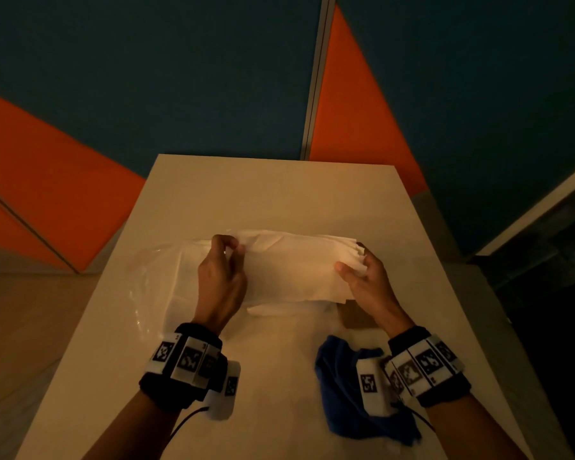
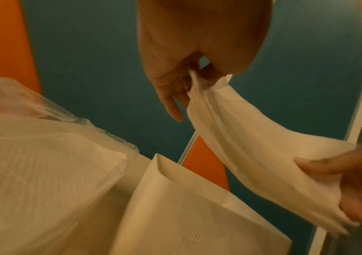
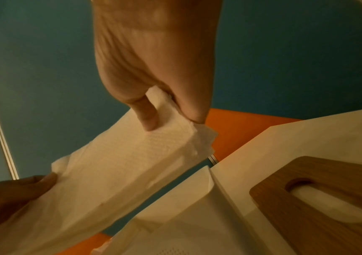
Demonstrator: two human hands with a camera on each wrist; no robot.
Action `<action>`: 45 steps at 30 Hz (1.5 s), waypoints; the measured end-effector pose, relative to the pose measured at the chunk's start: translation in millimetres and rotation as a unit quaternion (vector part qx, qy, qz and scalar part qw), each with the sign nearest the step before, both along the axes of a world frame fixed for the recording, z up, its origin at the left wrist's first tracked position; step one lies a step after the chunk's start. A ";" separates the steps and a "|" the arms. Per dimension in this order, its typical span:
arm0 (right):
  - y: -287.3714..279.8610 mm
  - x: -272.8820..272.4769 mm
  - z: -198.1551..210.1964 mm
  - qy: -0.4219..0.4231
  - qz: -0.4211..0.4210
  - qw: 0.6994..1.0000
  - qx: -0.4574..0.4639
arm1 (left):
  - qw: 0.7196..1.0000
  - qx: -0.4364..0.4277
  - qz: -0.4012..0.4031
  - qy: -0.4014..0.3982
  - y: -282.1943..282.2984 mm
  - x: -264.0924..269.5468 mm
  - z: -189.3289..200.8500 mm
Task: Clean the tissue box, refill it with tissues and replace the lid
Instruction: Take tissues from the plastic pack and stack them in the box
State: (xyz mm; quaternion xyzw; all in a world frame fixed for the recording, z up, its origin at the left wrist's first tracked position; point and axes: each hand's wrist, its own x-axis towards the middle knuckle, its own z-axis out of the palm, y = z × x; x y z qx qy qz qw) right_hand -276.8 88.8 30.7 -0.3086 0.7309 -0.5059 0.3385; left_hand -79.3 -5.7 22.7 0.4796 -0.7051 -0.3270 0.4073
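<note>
Nearest the head camera, a crumpled blue cloth (image 1: 356,393) lies on the white tabletop (image 1: 273,194), partly under the right wrist. Both wrists carry black bands with printed marker tags.

Left hand (image 1: 221,277): fingers curled, thumb and fingertips pinching the left upper edge of a stack of white tissues (image 1: 292,263). In the left wrist view the left hand (image 2: 189,57) bunches the tissue edge between thumb and forefinger, with one finger hanging loose below.

Right hand (image 1: 365,277): thumb on top and fingers underneath, pinching the right end of the same stack. The right wrist view shows the right hand (image 3: 154,60) with a fingertip pressed onto the tissues (image 3: 119,165) and the thumb clamping from the other side.

Tissues are held off the tabletop, stretched between the two hands and sagging in the middle, layers fanned at the right end.

Below the stack stands the white tissue box (image 2: 197,215), open at the top, its walls visible in both wrist views; from the head camera it is almost wholly hidden by the tissues.

Clear plastic wrapper (image 1: 156,280) lies on the tabletop to the left, with more white tissues inside it.

Wooden lid (image 3: 328,198) with an oblong slot lies flat on the tabletop just right of the box.

Behind: blue and orange wall panels (image 1: 146,78).
</note>
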 end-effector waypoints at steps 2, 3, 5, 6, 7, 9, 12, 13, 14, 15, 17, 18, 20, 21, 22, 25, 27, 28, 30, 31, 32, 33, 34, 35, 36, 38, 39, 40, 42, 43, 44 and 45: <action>-5.3 1.3 -3.3 0.003 -0.006 1.000 0.013 | 1.000 -0.013 0.010 0.000 1.1 -1.7 -3.0; -8.3 2.0 -2.9 0.001 -0.010 1.000 0.024 | 1.000 -0.017 0.011 -0.004 -0.2 -2.6 -5.9; -15.0 1.9 -1.6 0.013 -0.010 0.998 0.056 | 0.999 -0.017 -0.002 -0.028 -6.0 -5.0 -14.6; -18.9 1.7 -0.4 0.031 -0.002 0.997 0.073 | 0.999 -0.009 -0.012 -0.045 -10.3 -6.3 -20.0; -23.2 1.9 0.6 0.048 0.010 0.995 0.089 | 0.998 0.002 -0.021 -0.061 -14.0 -7.8 -24.5; -33.0 1.8 0.5 0.069 0.030 0.989 0.126 | 0.994 0.017 -0.037 -0.097 -19.6 -11.6 -31.5; -46.1 2.9 -2.7 0.121 0.051 0.974 0.182 | 0.988 0.046 -0.055 -0.135 -21.5 -18.1 -31.4; -49.8 3.2 -4.1 0.137 0.056 0.970 0.192 | 0.986 0.054 -0.060 -0.145 -22.1 -19.5 -30.5; -52.9 3.8 -5.5 0.152 0.060 0.966 0.200 | 0.983 0.053 -0.065 -0.163 -22.9 -20.7 -29.8; -55.6 4.6 -7.3 0.168 0.064 0.961 0.209 | 0.978 0.046 -0.074 -0.190 -24.2 -22.1 -30.1; -59.4 7.3 -12.0 0.198 0.073 0.950 0.230 | 0.959 0.021 -0.099 -0.264 -25.8 -26.2 -31.6; -60.8 9.1 -14.8 0.212 0.077 0.944 0.242 | 0.945 0.009 -0.112 -0.308 -27.3 -29.2 -33.1; -64.2 11.7 -20.6 0.234 0.085 0.934 0.256 | 0.911 -0.009 -0.140 -0.389 -29.4 -34.2 -36.1; -65.7 13.4 -23.2 0.239 0.089 0.932 0.257 | 0.893 -0.018 -0.153 -0.422 -30.2 -36.2 -38.4; -67.4 15.4 -24.8 0.243 0.092 0.931 0.257 | 0.877 -0.029 -0.164 -0.451 -30.8 -37.8 -41.4; -71.0 20.2 -29.8 0.268 0.102 0.926 0.247 | 0.842 -0.053 -0.184 -0.504 -31.2 -42.0 -48.7; -72.4 22.7 -32.7 0.294 0.128 0.913 0.253 | 0.820 -0.062 -0.191 -0.536 -31.9 -45.2 -51.2; -72.7 23.4 -33.1 0.306 0.141 0.905 0.260 | 0.809 -0.067 -0.193 -0.551 -32.4 -46.8 -50.5; -73.6 23.2 -31.1 0.312 0.153 0.896 0.277 | 0.803 -0.071 -0.185 -0.562 -32.4 -47.8 -44.2; -73.4 22.3 -29.0 0.322 0.155 0.891 0.278 | 0.807 -0.078 -0.174 -0.559 -31.1 -47.9 -38.3; -72.7 21.7 -24.9 0.350 0.156 0.884 0.268 | 0.811 -0.093 -0.163 -0.554 -29.4 -47.9 -32.5; -71.0 21.8 -20.6 0.397 0.162 0.868 0.249 | 0.815 -0.113 -0.154 -0.547 -26.9 -48.0 -27.3; -69.1 22.5 -17.5 0.450 0.177 0.846 0.225 | 0.816 -0.131 -0.155 -0.541 -24.1 -49.0 -23.8; -66.7 24.3 -14.8 0.492 0.199 0.823 0.206 | 0.813 -0.143 -0.167 -0.539 -20.9 -50.3 -23.0; -64.4 27.1 -13.1 0.519 0.227 0.799 0.201 | 0.809 -0.138 -0.184 -0.541 -18.1 -52.1 -24.9; -61.5 33.0 -14.7 0.538 0.279 0.761 0.230 | 0.802 -0.076 -0.211 -0.554 -14.8 -58.0 -32.6; -61.3 34.6 -16.6 0.531 0.298 0.750 0.258 | 0.792 -0.038 -0.217 -0.569 -14.8 -61.0 -37.6; -61.7 34.9 -19.2 0.518 0.314 0.742 0.286 | 0.779 -0.011 -0.222 -0.587 -15.6 -63.2 -43.5; -63.5 32.1 -24.9 0.486 0.337 0.735 0.332 | 0.758 0.017 -0.228 -0.611 -18.5 -65.8 -55.5; -64.6 30.0 -27.2 0.472 0.342 0.736 0.344 | 0.752 0.021 -0.231 -0.617 -20.1 -66.2 -60.4; -66.5 28.3 -29.8 0.461 0.345 0.739 0.350 | 0.746 0.026 -0.234 -0.623 -21.4 -66.6 -63.5; -68.7 26.8 -32.1 0.453 0.347 0.741 0.354 | 0.740 0.033 -0.235 -0.629 -22.8 -67.2 -65.4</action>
